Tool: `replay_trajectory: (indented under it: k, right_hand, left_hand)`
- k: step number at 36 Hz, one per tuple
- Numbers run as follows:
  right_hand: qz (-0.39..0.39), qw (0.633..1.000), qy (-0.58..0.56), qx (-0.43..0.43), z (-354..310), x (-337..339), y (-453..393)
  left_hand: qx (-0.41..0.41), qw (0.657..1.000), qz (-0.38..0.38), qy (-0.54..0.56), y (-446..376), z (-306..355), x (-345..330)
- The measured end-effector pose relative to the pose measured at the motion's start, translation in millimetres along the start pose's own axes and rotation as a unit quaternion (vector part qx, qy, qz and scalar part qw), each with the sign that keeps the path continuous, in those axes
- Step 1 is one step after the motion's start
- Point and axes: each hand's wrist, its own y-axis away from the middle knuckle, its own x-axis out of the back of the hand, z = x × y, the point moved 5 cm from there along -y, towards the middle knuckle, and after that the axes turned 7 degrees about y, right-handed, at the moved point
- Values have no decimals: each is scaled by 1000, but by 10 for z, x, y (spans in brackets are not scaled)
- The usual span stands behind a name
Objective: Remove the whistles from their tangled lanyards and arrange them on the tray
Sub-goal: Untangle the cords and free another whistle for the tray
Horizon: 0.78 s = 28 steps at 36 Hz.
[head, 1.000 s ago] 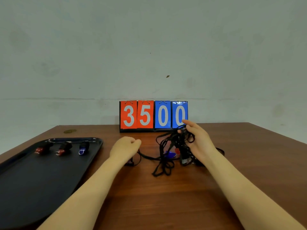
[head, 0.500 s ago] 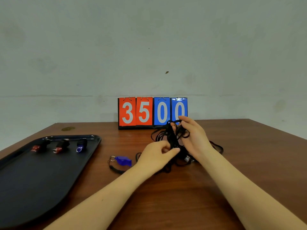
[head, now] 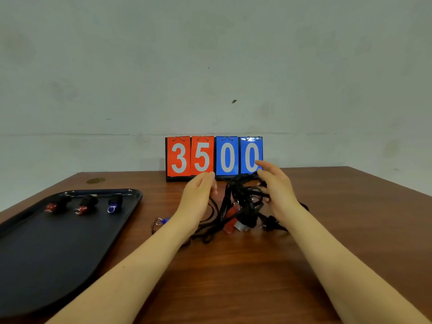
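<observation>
A tangle of black lanyards [head: 243,195] hangs lifted between my hands at mid-table. Red whistles [head: 232,211] and a white whistle [head: 242,226] dangle in its lower part. My right hand [head: 277,191] has its fingers hooked into the cords on the right side. On the left side my left hand [head: 198,197] is raised with straight fingers, palm against the cords. A loose blue whistle [head: 166,220] with a key ring lies on the table, partly hidden by my left forearm. The black tray [head: 131,192] at left holds two red whistles [head: 52,205] and a blue one [head: 114,204].
A flip scoreboard [head: 214,157] reading 3500 stands at the table's back edge, right behind my hands. The wooden table [head: 233,277] stretches bare in front of the tangle. A wall rises close behind.
My left hand has left the front of the tangle and risen to its left side with fingers straightened. The tangle spread, showing red and white whistles. The blue whistle stays on the table.
</observation>
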Motion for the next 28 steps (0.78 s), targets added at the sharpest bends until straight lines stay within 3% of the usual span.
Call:
replay_trajectory:
  k: [3, 5, 8, 11, 16, 22, 25, 28]
  right_hand:
    - [-4, 958, 261, 122, -28, -44, 21]
    - [-6, 920, 344, 188, -22, -106, 50]
    - [10, 920, 309, 241, -91, -134, 103]
    - [-24, 904, 324, 278, -133, -212, 156]
    - [-110, 905, 357, 205, 80, -327, 145]
    - [-123, 931, 286, 190, 85, -390, 155]
    - [-112, 939, 266, 186, 69, -372, 152]
    - [-105, 949, 240, 177, 68, -357, 156]
  left_hand:
    - [32, 999, -20, 12, 10, -38, -38]
    - [44, 998, -31, 27, 6, -76, -54]
    - [51, 996, -20, 69, -5, -107, -41]
    - [60, 987, -7, 150, -33, -105, -21]
    - [71, 968, 10, 242, -54, -96, -3]
    - [145, 911, 8, 387, -67, -138, 11]
    - [126, 922, -28, 365, -75, -143, 4]
    - [89, 966, -42, 238, -94, -166, 20]
